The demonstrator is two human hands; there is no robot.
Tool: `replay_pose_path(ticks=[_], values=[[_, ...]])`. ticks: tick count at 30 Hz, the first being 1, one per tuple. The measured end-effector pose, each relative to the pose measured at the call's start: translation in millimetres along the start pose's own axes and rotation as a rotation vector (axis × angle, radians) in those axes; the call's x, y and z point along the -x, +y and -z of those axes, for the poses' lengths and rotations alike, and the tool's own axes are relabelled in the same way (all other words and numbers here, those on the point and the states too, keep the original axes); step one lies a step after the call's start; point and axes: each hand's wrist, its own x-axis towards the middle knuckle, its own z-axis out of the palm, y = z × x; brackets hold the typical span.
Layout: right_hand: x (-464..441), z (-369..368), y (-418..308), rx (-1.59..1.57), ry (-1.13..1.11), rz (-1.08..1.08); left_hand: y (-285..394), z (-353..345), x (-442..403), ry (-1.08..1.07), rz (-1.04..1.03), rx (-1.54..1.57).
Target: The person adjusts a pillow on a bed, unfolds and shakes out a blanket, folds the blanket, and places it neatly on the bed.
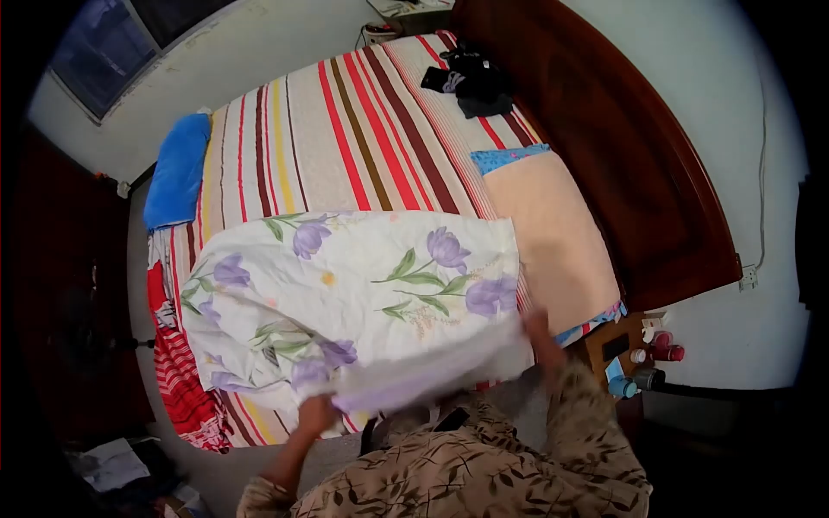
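Note:
A white floral sheet (380, 259) with purple tulips and green leaves is spread over the near half of the bed. My left hand (318, 414) is closed on its near edge, left of my body. At the sheet's near right corner, my right hand (544, 338) grips the same edge, beside the pillow. Between both hands the edge is lifted and smeared by motion. Wrinkles gather in the fabric close to my left hand. The fingertips of both hands are hard to make out.
Striped bedding (345, 138) covers the mattress. A peach pillow (553, 233) lies by the dark wooden headboard (639, 164), with black clothes (479, 82) farther back. A blue folded item (179, 168) and red cloth (181, 380) are at the foot. Bottles crowd a bedside table (596, 350).

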Motion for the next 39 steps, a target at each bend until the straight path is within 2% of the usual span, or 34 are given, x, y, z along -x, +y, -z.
replay_pose_path(ticks=[1, 2, 3, 4, 5, 6, 7, 8, 9, 11, 13, 15, 16, 18, 21, 22, 23, 24, 25, 26, 27, 29, 30, 32, 34, 37, 39], values=[[-42.5, 71.5, -82.0, -0.231, 0.243, 0.129, -19.2, 2.5, -34.0, 0.025, 0.127, -0.102], [-55.1, 152.6, -158.9, -0.447, 0.454, 0.302, -1.8, 42.8, -44.8, 0.218, 0.193, 0.046], [-45.0, 234.9, -229.5, -0.611, 0.627, 0.486, -8.7, 70.6, -60.1, 0.46, 0.08, 0.092], [-13.0, 322.3, -291.3, -0.692, 0.628, 0.569, 58.0, 145.8, -30.1, 0.538, 0.075, 0.4], [34.6, 388.8, -329.3, -0.851, 0.582, 0.73, 71.3, 175.3, -14.5, 0.716, -0.035, 0.53], [48.9, 429.9, -345.2, -0.956, 0.701, 1.015, 32.9, 177.4, -19.4, 0.844, -0.189, 0.562], [90.5, 456.5, -357.0, -1.454, 0.395, 1.272, 73.3, 204.9, 18.4, 0.774, -0.186, 0.685], [107.6, 474.8, -349.3, -1.533, 0.363, 1.378, 80.6, 206.3, 36.9, 0.755, -0.228, 0.622], [110.9, 479.9, -331.7, -1.522, 0.407, 1.32, 82.0, 200.8, 53.6, 0.734, -0.266, 0.557], [97.6, 461.4, -292.5, -1.562, 0.436, 1.015, 106.3, 178.4, 78.8, 0.666, -0.385, 0.493], [54.6, 418.1, -231.3, -1.602, 0.385, 0.694, 142.9, 166.2, 99.6, 0.391, -0.358, 0.617], [6.3, 351.4, -142.7, -1.762, 0.26, 0.442, 149.0, 142.8, 104.1, 0.139, -0.315, 0.675], [3.3, 323.1, -109.1, -1.796, 0.258, 0.259, 151.5, 136.1, 98.9, 0.089, -0.353, 0.546], [-4.9, 259.2, -31.6, -1.789, 0.277, 0.179, 161.0, 128.8, 92.0, -0.06, -0.412, 0.308], [-16.0, 186.3, 75.2, -1.873, 0.401, -0.093, 169.0, 108.8, 78.0, -0.13, -0.444, 0.249], [-24.1, 169.0, 112.7, -1.918, 0.446, -0.174, 163.5, 96.9, 74.6, 0.008, -0.45, 0.173], [-32.0, 158.2, 151.0, -1.836, 0.53, -0.306, 159.9, 97.7, 73.8, 0.04, -0.402, 0.138], [-25.4, 156.4, 178.4, -1.594, 0.519, -0.289, 153.1, 100.0, 74.3, 0.07, -0.354, 0.103], [-15.7, 157.6, 199.0, -1.499, 0.562, -0.367, 142.7, 102.1, 75.1, 0.097, -0.305, 0.069], [-9.9, 159.9, 204.4, -1.527, 0.591, -0.448, 120.3, 101.0, 68.1, 0.004, -0.243, -0.007], [-5.9, 159.5, 206.3, -1.58, 0.621, -0.51, 122.1, 129.4, 80.3, -0.043, -0.213, -0.05], [-8.9, 157.4, 192.6, -1.672, 0.62, -0.537, 98.7, 154.2, 92.0, -0.149, -0.159, -0.106], [-15.0, 156.0, 180.3, -1.719, 0.599, -0.512, 80.8, 162.8, 96.8, -0.222, -0.218, -0.078], [-36.3, 157.6, 132.1, -1.797, 0.505, -0.391, 56.9, 175.0, 103.4, -0.378, -0.296, -0.025], [-59.1, 165.4, 44.1, -1.858, 0.334, -0.186, 46.7, 186.5, 105.0, -0.549, -0.334, 0.02], [-29.9, 181.3, -175.0, -1.832, -0.028, 0.196, 82.9, 216.7, 101.0, -0.314, -0.413, 0.207], [50.6, 188.8, -313.2, -1.632, -0.205, 0.508, 130.2, 240.2, 100.5, -0.09, -0.487, 0.3]])
